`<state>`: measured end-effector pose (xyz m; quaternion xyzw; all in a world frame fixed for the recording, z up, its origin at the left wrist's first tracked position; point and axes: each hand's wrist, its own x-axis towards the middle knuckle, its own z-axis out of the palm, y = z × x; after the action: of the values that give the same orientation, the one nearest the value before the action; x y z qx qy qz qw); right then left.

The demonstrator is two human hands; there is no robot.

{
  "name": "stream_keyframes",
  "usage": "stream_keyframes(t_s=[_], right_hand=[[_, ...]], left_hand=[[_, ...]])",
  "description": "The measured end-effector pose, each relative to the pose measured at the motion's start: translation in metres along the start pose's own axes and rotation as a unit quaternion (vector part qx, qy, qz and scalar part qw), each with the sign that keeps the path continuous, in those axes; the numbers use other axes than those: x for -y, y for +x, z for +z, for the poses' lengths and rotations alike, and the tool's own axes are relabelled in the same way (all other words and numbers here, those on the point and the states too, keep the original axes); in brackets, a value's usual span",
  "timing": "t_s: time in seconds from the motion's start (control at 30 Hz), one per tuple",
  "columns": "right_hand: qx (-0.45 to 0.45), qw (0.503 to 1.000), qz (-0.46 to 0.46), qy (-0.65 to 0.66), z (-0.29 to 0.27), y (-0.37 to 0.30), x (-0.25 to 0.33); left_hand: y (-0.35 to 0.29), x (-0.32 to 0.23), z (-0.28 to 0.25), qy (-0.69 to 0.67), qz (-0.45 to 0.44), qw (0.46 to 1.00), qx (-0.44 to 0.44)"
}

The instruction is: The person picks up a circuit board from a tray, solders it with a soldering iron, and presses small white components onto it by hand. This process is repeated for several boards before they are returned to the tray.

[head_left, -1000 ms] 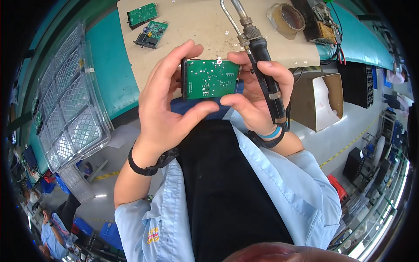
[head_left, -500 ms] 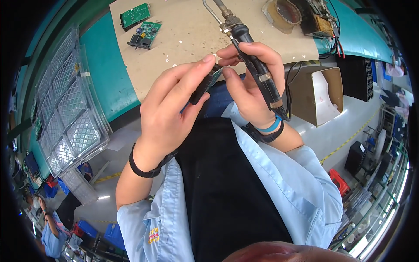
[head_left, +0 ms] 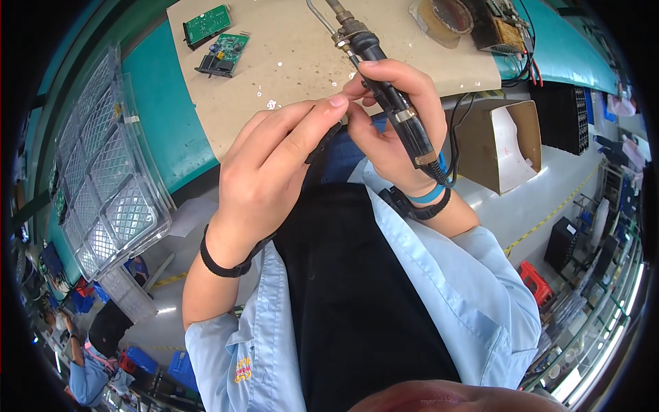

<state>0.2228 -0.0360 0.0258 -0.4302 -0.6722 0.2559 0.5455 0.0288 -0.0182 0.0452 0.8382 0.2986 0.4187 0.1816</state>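
Observation:
My left hand (head_left: 264, 158) is closed around a small circuit board with a black part (head_left: 325, 143), tilted on its edge and mostly hidden by the fingers. Close beside it, my right hand (head_left: 395, 141) grips a black soldering iron (head_left: 391, 99) with a thin metal tube along its front. The iron slants away from me, its tip end cut off by the top of the picture. The fingertips of both hands meet at the board's upper end. Two more green boards, one (head_left: 207, 26) behind the other (head_left: 226, 55), lie on the bench at the far left.
Brown paper (head_left: 309, 62) covers part of the teal bench (head_left: 154, 89). A round, stained holder (head_left: 445, 20) stands far right. Clear plastic trays (head_left: 113, 185) are at the left, a cardboard box (head_left: 477, 147) and black crate (head_left: 559, 120) at the right. Another person (head_left: 89, 374) is at lower left.
My left hand has turned so its fingers hide more of the board. My right hand and the soldering iron have shifted slightly left, and the fingertips of both hands have come together.

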Motion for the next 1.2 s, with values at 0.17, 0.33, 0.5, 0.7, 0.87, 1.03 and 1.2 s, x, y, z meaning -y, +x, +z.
stream_keyframes(t_s=[0.17, 0.33, 0.5, 0.7, 0.87, 1.03, 1.2], right_hand=[[-0.016, 1.000, 0.015, -0.002, -0.002, -0.001, -0.004], [-0.025, 0.999, 0.010, 0.028, 0.001, 0.000, -0.002], [-0.005, 1.000, 0.005, 0.026, 0.001, 0.001, -0.001], [0.026, 0.999, 0.006, -0.022, -0.003, 0.005, 0.000], [0.033, 0.999, 0.010, -0.033, 0.002, 0.008, 0.003], [0.035, 0.999, 0.001, -0.013, 0.004, 0.008, -0.002], [0.030, 0.999, -0.008, -0.037, 0.007, 0.007, -0.003]], left_hand=[[-0.004, 0.001, 0.006, -0.012, 0.013, 1.000, 0.012], [0.000, -0.007, 0.000, -0.056, -0.118, 0.991, 0.009], [-0.003, -0.004, -0.002, -0.040, -0.112, 0.993, 0.012], [-0.003, 0.001, -0.004, -0.035, -0.106, 0.992, 0.056], [-0.004, 0.005, -0.004, -0.025, -0.077, 0.996, 0.033], [-0.007, 0.006, -0.006, -0.022, -0.091, 0.995, 0.045], [-0.009, 0.007, -0.001, -0.022, -0.083, 0.996, 0.021]])
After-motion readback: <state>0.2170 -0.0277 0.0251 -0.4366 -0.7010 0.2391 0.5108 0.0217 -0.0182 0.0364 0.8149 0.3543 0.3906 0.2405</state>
